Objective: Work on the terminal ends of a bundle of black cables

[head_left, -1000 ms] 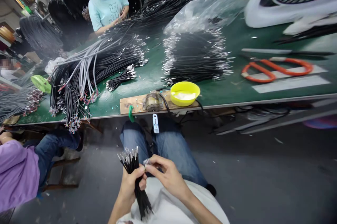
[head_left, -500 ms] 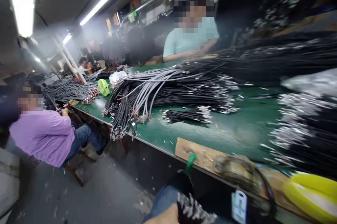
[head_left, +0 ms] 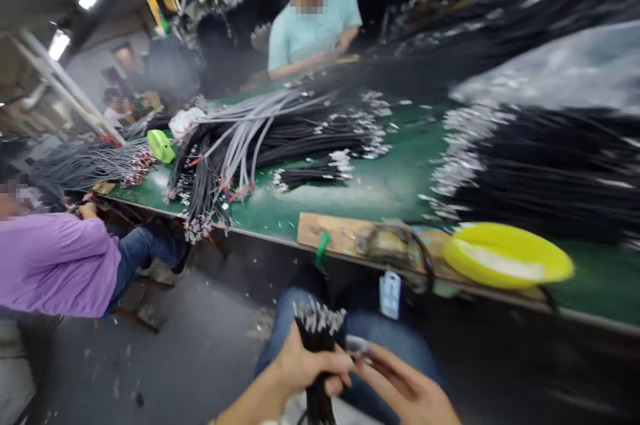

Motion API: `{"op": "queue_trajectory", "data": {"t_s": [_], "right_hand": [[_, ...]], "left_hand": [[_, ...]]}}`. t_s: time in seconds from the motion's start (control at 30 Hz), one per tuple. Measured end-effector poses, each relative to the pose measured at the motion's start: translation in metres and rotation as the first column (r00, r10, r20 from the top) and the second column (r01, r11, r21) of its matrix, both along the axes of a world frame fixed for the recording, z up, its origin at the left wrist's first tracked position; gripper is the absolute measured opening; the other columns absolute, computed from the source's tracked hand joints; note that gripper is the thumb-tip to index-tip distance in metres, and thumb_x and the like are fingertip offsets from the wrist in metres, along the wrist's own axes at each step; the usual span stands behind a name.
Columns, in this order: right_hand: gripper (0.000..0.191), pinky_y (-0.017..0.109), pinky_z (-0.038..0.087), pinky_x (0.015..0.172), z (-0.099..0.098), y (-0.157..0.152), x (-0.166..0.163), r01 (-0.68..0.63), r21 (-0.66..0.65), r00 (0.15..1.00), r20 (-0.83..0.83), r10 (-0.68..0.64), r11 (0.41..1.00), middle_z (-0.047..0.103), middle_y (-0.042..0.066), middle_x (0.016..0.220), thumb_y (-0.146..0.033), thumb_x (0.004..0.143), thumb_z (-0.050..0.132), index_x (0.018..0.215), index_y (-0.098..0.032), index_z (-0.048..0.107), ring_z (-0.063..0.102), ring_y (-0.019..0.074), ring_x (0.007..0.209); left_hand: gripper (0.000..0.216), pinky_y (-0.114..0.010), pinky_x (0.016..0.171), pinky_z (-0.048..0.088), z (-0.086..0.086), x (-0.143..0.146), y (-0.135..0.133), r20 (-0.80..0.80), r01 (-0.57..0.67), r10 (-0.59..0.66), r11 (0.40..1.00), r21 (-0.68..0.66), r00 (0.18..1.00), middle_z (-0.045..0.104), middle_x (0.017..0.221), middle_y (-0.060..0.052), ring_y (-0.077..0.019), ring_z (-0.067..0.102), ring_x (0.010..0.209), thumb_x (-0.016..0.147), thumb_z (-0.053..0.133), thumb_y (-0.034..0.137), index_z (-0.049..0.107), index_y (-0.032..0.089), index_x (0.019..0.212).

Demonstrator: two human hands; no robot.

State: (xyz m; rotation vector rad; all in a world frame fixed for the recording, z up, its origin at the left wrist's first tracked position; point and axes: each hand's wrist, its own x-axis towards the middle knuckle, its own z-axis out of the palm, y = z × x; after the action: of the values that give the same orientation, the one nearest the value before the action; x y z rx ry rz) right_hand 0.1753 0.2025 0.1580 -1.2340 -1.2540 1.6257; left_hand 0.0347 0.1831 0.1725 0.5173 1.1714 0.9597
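Black bundle of short wires with silver tips point(head_left: 315, 338), upright over the lap, gripped by left hand point(head_left: 305, 368); right hand point(head_left: 400, 388) fingers pinch one tip beside it. Ahead: green surface point(head_left: 395, 188), yellow plastic bowl point(head_left: 505, 257), wooden board point(head_left: 340, 235), heaped black cables point(head_left: 545, 165).

Left hand point(head_left: 305, 366) fisted in a closed grip, right hand point(head_left: 405, 388) fingers pinching beside it

Table: green worktable point(head_left: 395, 188) with a wooden board point(head_left: 335, 237) at its near edge.
Bowl: yellow bowl point(head_left: 505, 264) — right of the board.
Cables: big black and grey cable heap point(head_left: 260, 138), a small bunch point(head_left: 313, 174) just beside it.
People: one in purple point(head_left: 55, 262) at left — another in light blue point(head_left: 313, 28) across the table.
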Motion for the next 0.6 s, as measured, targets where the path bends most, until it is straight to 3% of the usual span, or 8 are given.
{"op": "queue_trajectory", "data": {"t_s": [0.1,0.17,0.3,0.37,0.43,0.6], "right_hand": [[0.021,0.026,0.05,0.057,0.013,-0.004,-0.006,0.089,0.117,0.995,0.026,-0.092,0.989,0.067,0.005,0.06,-0.041,0.057,0.071,0.057,-0.02,0.069,0.061,0.0194,0.058],[0.022,0.025,0.046,0.055,0.014,-0.005,-0.007,0.129,0.124,0.992,-0.007,-0.129,0.984,0.063,0.003,0.056,-0.04,0.058,0.071,0.053,-0.02,0.066,0.056,0.0167,0.056],[0.031,0.024,0.04,0.051,0.009,-0.006,-0.006,0.101,-0.093,0.961,-0.247,-0.121,0.991,0.053,0.0,0.053,-0.048,0.056,0.071,0.054,-0.018,0.064,0.048,0.0127,0.052],[0.036,0.024,0.038,0.049,0.008,-0.001,-0.005,0.086,-0.21,0.935,-0.32,-0.152,0.974,0.049,-0.002,0.051,-0.052,0.053,0.072,0.053,-0.017,0.061,0.043,0.0111,0.05],[0.039,0.024,0.035,0.049,0.009,0.009,-0.003,0.131,-0.237,0.937,-0.287,-0.199,0.963,0.047,-0.003,0.049,-0.052,0.05,0.073,0.052,-0.017,0.058,0.041,0.0106,0.049],[0.043,0.026,0.031,0.05,0.021,0.05,0.004,0.336,-0.042,0.939,-0.06,-0.338,0.941,0.048,-0.001,0.048,-0.058,0.056,0.065,0.049,-0.017,0.057,0.04,0.0117,0.051]], "left_hand": [[0.051,-0.019,0.031,0.02,0.014,-0.001,0.001,-0.011,0.017,-0.017,1.0,-0.002,1.0,0.042,0.034,0.004,-0.002,0.032,0.026,0.037,0.077,0.055,0.051,0.012,0.046],[0.049,-0.019,0.032,0.019,0.018,-0.002,0.002,-0.041,0.052,-0.051,0.998,0.039,0.998,0.039,0.033,0.006,-0.0014,0.03,0.027,0.043,0.076,0.055,0.05,0.013,0.046],[0.046,-0.02,0.033,0.022,0.014,0.0,0.007,-0.122,0.134,-0.113,0.975,0.179,0.986,0.036,0.03,0.006,-0.0025,0.03,0.028,0.047,0.075,0.054,0.053,0.013,0.045],[0.043,-0.019,0.034,0.026,0.01,0.003,0.01,-0.17,0.123,-0.093,0.976,0.18,0.981,0.038,0.031,0.006,-0.0034,0.032,0.03,0.046,0.077,0.051,0.058,0.012,0.048],[0.041,-0.019,0.035,0.029,0.008,0.005,0.013,-0.21,0.078,-0.046,0.986,0.147,0.977,0.043,0.035,0.004,-0.0046,0.036,0.032,0.042,0.079,0.047,0.061,0.012,0.051],[0.034,-0.021,0.038,0.038,0.014,0.009,0.022,-0.297,-0.058,0.121,0.975,0.213,0.947,0.053,0.041,0.001,-0.008,0.044,0.036,0.041,0.081,0.04,0.064,0.013,0.052]]}}
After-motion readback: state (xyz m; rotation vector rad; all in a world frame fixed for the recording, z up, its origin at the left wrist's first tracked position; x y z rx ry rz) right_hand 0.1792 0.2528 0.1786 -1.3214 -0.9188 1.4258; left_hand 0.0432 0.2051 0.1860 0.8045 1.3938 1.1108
